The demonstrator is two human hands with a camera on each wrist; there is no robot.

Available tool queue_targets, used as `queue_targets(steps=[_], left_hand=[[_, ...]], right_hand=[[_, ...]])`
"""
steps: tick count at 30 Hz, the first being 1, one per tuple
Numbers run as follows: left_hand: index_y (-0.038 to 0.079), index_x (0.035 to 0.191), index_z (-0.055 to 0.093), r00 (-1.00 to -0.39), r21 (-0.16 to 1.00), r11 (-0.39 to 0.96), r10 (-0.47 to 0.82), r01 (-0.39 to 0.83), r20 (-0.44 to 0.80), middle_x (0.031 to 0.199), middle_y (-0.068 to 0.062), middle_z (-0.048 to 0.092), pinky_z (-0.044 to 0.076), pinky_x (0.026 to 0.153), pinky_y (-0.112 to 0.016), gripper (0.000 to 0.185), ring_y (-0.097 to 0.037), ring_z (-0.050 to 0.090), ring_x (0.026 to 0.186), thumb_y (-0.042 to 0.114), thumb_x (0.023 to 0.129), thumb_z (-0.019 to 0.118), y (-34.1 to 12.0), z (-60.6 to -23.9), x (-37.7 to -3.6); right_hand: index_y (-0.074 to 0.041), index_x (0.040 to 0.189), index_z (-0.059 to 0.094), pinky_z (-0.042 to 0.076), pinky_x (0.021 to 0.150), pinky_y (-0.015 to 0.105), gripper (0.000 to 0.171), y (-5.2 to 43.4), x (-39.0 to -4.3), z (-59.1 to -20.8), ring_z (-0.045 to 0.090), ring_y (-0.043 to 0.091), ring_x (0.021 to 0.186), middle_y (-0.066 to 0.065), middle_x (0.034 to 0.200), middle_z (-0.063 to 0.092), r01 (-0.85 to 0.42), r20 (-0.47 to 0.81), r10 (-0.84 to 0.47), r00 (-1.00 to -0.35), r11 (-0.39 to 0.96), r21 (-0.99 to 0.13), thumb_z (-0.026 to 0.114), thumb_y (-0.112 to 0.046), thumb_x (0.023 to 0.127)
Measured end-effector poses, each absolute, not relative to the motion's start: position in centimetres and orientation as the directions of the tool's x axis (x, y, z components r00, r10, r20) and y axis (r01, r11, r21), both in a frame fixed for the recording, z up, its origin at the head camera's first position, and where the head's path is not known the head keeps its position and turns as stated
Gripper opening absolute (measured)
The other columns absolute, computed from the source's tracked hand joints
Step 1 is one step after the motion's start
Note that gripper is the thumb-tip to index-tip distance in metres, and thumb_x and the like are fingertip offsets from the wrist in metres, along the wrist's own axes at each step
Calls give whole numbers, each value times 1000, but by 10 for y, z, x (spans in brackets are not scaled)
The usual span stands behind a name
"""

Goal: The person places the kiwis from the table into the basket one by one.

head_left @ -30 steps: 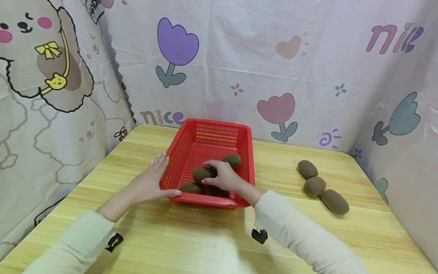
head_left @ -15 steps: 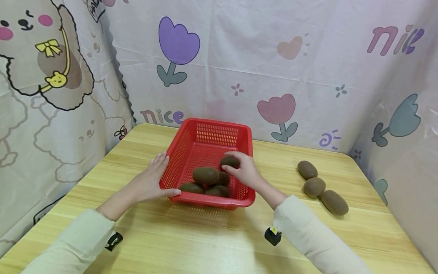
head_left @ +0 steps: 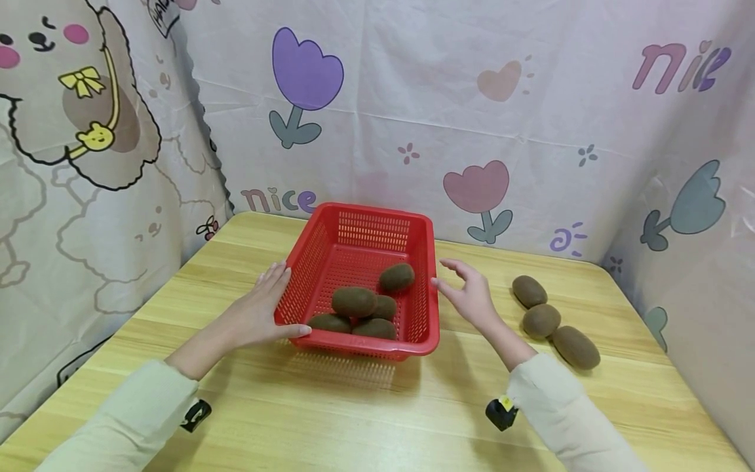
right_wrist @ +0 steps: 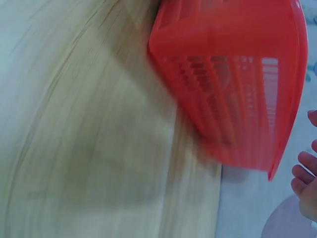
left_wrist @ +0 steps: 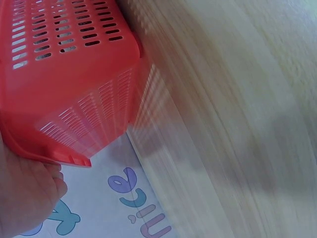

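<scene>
A red plastic basket (head_left: 366, 342) with slotted walls stands on the table, several brown kiwis inside it. One kiwi (head_left: 354, 302) lies on top of others near the front, and another kiwi (head_left: 397, 277) sits by the right wall. My left hand (head_left: 253, 316) rests on the basket's front left corner, fingers stretched along the left rim and thumb along the front rim. Just outside the right rim, my right hand (head_left: 472, 298) holds nothing, its fingers loosely bent. The right wrist view shows those fingers (right_wrist: 307, 176) apart from the basket (right_wrist: 223, 39).
Three kiwis lie in a row on the right of the wooden table (head_left: 366, 419): a far kiwi (head_left: 529, 292), a middle kiwi (head_left: 541, 320) and a near kiwi (head_left: 576, 347). A printed cloth (head_left: 389, 92) hangs behind the table and along both sides.
My right hand has let go of a kiwi by the basket's right wall and moved out rightward over the rim. The left hand and basket have stayed in place.
</scene>
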State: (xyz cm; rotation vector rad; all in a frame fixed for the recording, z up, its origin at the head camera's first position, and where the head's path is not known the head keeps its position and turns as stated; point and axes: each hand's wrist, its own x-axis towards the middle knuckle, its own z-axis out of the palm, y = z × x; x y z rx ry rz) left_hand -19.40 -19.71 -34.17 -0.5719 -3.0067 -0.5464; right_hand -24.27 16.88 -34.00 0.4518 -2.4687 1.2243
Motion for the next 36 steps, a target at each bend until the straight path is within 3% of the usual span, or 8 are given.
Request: queue_targets(steps=[14, 20, 27, 30, 32, 36], left_hand=[[-11, 144, 13, -927, 332, 867, 360, 373, 102, 154, -26, 8, 16, 114, -56, 116, -42, 9, 142, 66, 72, 63, -198, -343, -195], [-10, 144, 13, -927, 340, 863, 361, 375, 107, 154, -25, 9, 17, 114, -56, 117, -42, 10, 141, 67, 72, 62, -199, -343, -196], [-10, 144, 14, -927, 339, 863, 361, 374, 102, 154, -25, 9, 16, 114, -56, 116, -42, 9, 142, 67, 72, 62, -198, -343, -196], [-10, 144, 13, -927, 336, 865, 361, 373, 99, 154, -25, 8, 16, 114, -56, 116, -42, 9, 142, 67, 72, 62, -198, -342, -196], [-10, 144, 13, -928, 336, 865, 361, 372, 97, 154, -25, 8, 16, 114, -56, 116, -42, 9, 142, 67, 72, 62, -198, -342, -195], [-11, 144, 13, -926, 331, 865, 365, 377, 100, 154, -26, 8, 15, 115, -55, 116, -42, 9, 142, 66, 72, 63, -198, -342, -195]], right_hand=[[4, 123, 55, 40, 103, 49, 46, 230, -231, -367, 48, 41, 120, 24, 128, 54, -186, 378, 168, -911, 648, -738, 68, -14, 83], [4, 126, 52, 35, 106, 50, 49, 250, -227, -379, 44, 40, 124, 24, 130, 51, -133, 391, 243, -888, 677, -724, 67, -15, 83], [6, 125, 52, 40, 94, 45, 49, 268, -224, -393, 51, 38, 103, 24, 129, 52, -106, 435, 328, -839, 686, -720, 69, -10, 82], [7, 126, 51, 37, 99, 47, 51, 273, -223, -396, 49, 40, 110, 24, 130, 51, -85, 426, 355, -832, 678, -730, 68, -11, 82], [8, 126, 49, 29, 108, 51, 52, 275, -222, -397, 40, 42, 123, 26, 132, 48, -66, 411, 378, -829, 665, -744, 69, -12, 82], [8, 126, 50, 27, 109, 52, 55, 280, -223, -402, 37, 44, 127, 29, 131, 47, -20, 397, 439, -806, 650, -760, 71, -13, 80]])
